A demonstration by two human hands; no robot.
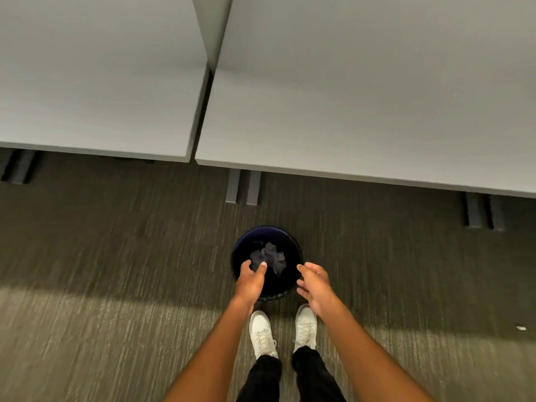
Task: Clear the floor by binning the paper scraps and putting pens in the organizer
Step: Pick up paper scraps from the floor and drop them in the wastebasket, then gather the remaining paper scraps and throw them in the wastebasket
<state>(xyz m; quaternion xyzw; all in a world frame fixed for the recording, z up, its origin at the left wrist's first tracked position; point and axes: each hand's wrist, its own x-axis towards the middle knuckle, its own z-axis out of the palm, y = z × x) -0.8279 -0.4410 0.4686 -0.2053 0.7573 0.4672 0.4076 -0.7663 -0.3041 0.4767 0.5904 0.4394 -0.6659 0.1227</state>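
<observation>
Over the bin (240, 250), set on the floor (116, 256) by the worktop (348, 111), both the left hand (251, 278) and right hand (314, 282) are held released and empty, scraps (269, 256) lying inside.

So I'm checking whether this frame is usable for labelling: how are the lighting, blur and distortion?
Head view: the carpet is streaked with motion blur; a desk shadow darkens the floor around the bin, so the paper scraps inside read dim grey; the desk edges bow slightly from the wide lens; both open hands, left and right, stay fairly sharp.
</observation>
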